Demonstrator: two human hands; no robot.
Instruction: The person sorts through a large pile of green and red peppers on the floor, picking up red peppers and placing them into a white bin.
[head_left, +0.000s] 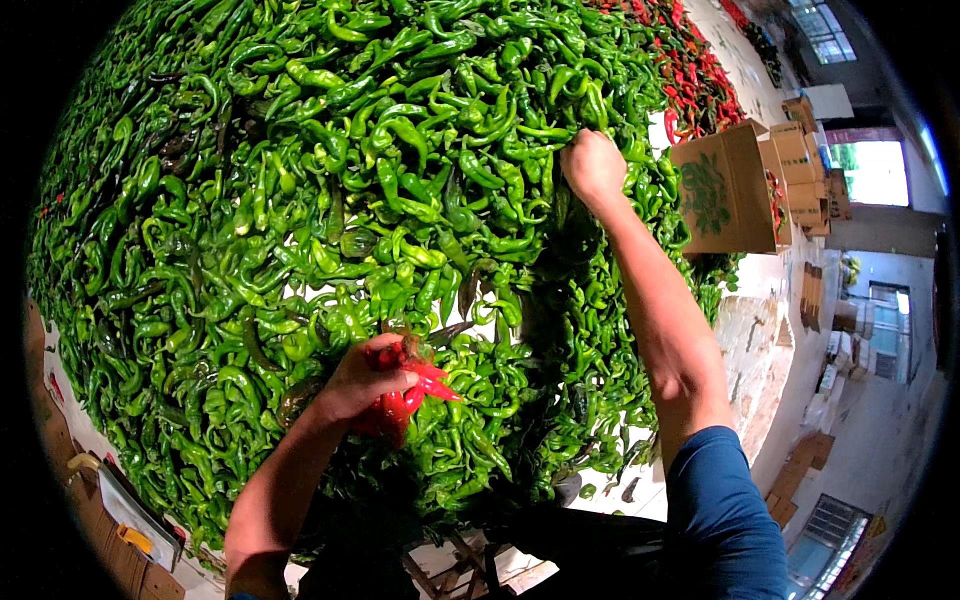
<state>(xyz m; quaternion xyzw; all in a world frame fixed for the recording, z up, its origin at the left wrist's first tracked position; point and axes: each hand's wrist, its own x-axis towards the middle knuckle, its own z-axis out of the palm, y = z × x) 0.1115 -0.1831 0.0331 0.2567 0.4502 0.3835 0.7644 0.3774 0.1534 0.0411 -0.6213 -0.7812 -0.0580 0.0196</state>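
A wide heap of green chili peppers (405, 135) covers the floor before me. My left hand (369, 384), low over the middle of the heap, holds several red chili peppers (394, 411). Farther out and to the right, my right hand (594, 166) is turned knuckles up over green peppers. Its fingers are curled and hidden beneath the hand, so whether they grip a pepper cannot be told. A few dark, shrivelled peppers (471, 289) lie among the green ones between my hands.
An open cardboard box (724, 191) with red peppers stands at the heap's right edge. Behind it are stacked cartons (799, 176). A pile of red peppers (694, 82) lies at the upper right. Flattened cardboard (124, 555) and a yellow-handled item (135, 538) are at the lower left.
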